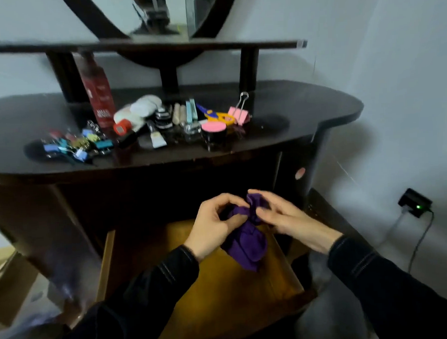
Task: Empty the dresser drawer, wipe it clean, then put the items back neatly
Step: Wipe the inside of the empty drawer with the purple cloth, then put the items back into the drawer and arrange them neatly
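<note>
The wooden drawer (110, 255) stands pulled out below the dark dresser top (304, 100), and its yellow-brown floor shows bare. Above it I hold a crumpled purple cloth (247, 243) with both hands. My left hand (212, 227) pinches the cloth's upper left part. My right hand (284, 218) pinches its top on the right. The cloth's lower end hangs down over the drawer. On the dresser top lie the drawer's items: several coloured binder clips (76, 144), a red box (98, 98), white cotton pads (144, 106), scissors (218, 115), a pink binder clip (239, 112) and a pink-lidded jar (214, 132).
A mirror (157, 12) and a narrow shelf (211, 47) rise behind the dresser top. A black charger (414, 202) with a green light is plugged into the wall at right, its cable hanging down. A cardboard box (8, 281) sits on the floor at left.
</note>
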`<state>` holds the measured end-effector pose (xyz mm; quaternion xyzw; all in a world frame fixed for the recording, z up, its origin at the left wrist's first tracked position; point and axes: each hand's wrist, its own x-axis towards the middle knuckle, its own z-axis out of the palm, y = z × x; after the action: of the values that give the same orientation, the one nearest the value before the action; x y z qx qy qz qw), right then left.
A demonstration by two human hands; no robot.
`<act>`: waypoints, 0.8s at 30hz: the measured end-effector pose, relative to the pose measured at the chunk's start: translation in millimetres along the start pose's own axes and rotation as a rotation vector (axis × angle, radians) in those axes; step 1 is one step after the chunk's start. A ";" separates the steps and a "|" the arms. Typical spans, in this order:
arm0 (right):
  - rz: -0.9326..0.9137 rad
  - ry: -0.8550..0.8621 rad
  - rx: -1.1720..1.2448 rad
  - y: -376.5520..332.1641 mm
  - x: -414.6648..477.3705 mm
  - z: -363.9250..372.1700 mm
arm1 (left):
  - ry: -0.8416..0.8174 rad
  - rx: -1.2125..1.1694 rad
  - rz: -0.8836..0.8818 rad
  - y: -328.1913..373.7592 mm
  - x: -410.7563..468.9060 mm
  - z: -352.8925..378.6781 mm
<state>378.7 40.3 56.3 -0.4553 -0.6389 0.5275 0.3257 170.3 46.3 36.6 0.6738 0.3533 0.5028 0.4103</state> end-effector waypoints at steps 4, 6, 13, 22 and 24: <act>-0.151 0.042 0.033 -42.3 -3.2 19.5 | 0.209 -0.070 0.075 51.2 17.9 2.1; -0.185 0.195 0.009 -56.8 2.8 18.0 | 0.219 0.015 0.075 63.9 24.3 3.0; -0.218 0.450 0.170 -97.3 6.7 -27.8 | 0.103 0.412 0.203 83.8 15.3 -30.3; -0.303 0.622 0.369 -172.5 73.1 -109.2 | 0.188 0.931 0.325 104.9 71.4 -71.1; -0.356 0.677 0.313 -181.5 94.9 -124.5 | 0.152 0.926 0.290 99.7 75.5 -73.6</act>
<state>411.8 169.9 255.3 -0.4303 -0.4764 0.3742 0.6692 123.9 86.7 168.0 0.7890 0.4713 0.3928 -0.0334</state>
